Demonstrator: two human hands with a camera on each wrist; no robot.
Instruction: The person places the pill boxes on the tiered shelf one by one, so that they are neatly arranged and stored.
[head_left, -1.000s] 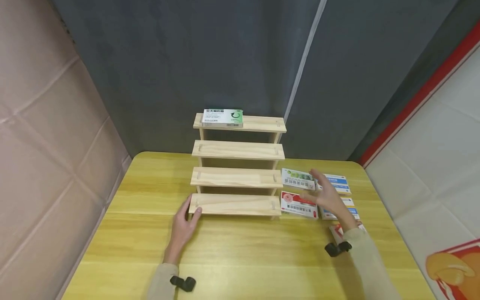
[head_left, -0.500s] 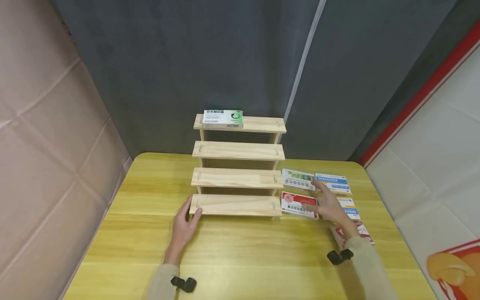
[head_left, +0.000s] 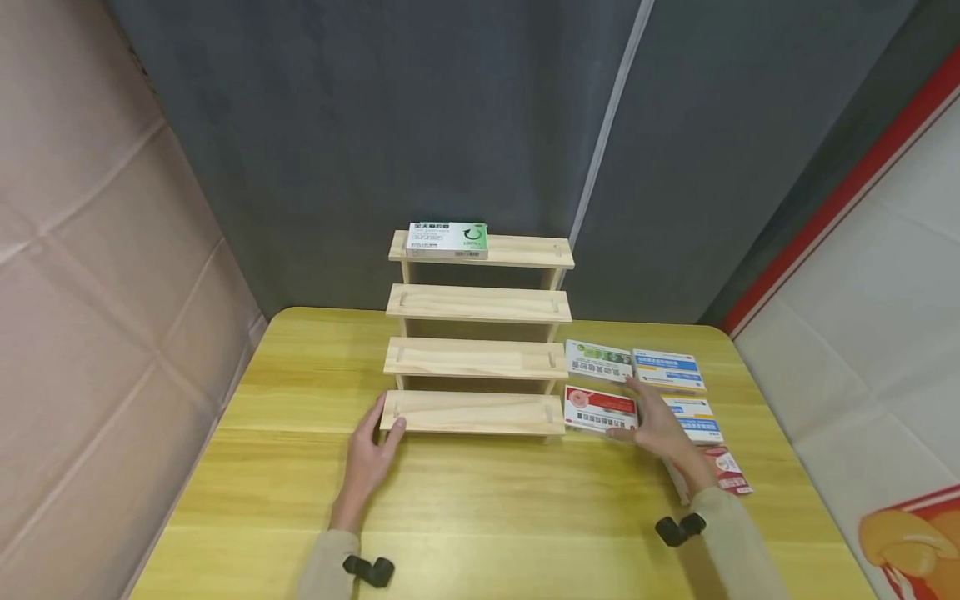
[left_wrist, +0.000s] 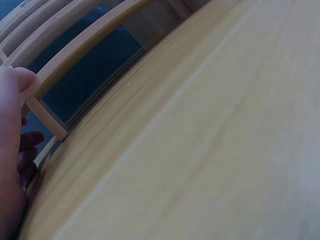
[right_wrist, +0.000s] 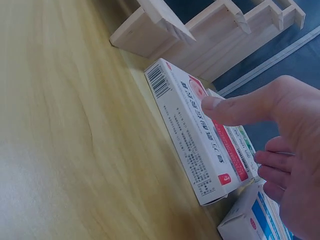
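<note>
My left hand (head_left: 367, 454) holds the left end of the lowest step of a four-tier wooden display rack (head_left: 474, 414), thumb over the front edge of the board. In the left wrist view the other fingers (left_wrist: 31, 140) curl beside the rack's end. My right hand (head_left: 660, 423) hovers at the right end of a red and white medicine box (head_left: 592, 410), which lies flat beside the rack. In the right wrist view its thumb (right_wrist: 235, 110) is spread over this box (right_wrist: 187, 135) and the other fingers bend loosely apart from it, with nothing held.
A green and white medicine box (head_left: 598, 360) lies behind the red one. Two blue and white boxes (head_left: 667, 369) and a red-patterned box (head_left: 726, 471) lie farther right. Another green and white box (head_left: 447, 239) rests on the rack's top step. A grey curtain (head_left: 375, 125) hangs behind.
My right hand has moved slightly right and toward me, lowering near the red and white box's right end. My left hand keeps its hold on the rack.
</note>
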